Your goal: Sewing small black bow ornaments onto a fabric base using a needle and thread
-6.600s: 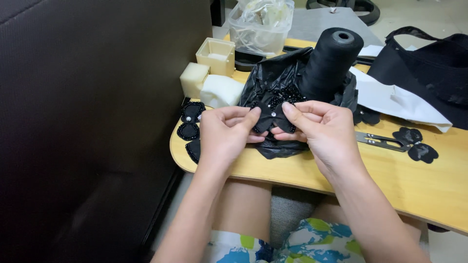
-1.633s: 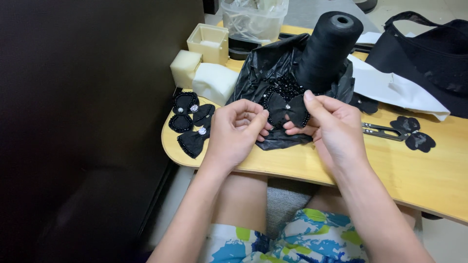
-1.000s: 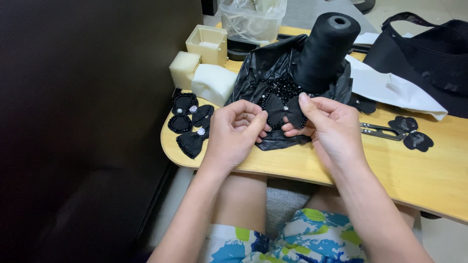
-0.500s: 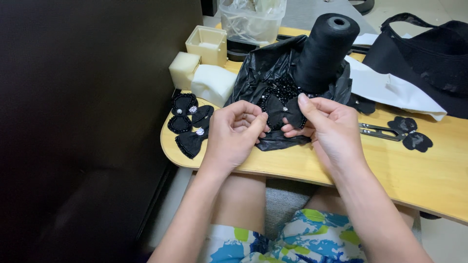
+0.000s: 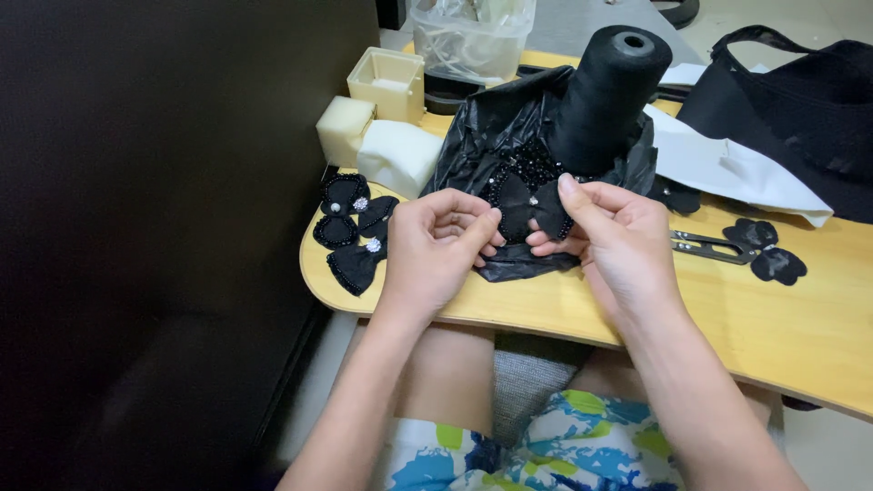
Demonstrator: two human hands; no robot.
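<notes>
While held: one black bow (image 5: 532,209), two hands.

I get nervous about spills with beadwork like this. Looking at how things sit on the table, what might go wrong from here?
The loose black beads lie on a crinkled black plastic bag right behind both hands; a nudge might scatter them. The tall black thread cone stands on that same bag and could tip if it shifts. The finished bows sit near the table edge beside the left hand and might be brushed off.

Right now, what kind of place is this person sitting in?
Probably a small craft or sewing spot. A big cone of black thread stands on the wooden table, finished beaded bows lie nearby, and both hands hold another black bow.
</notes>
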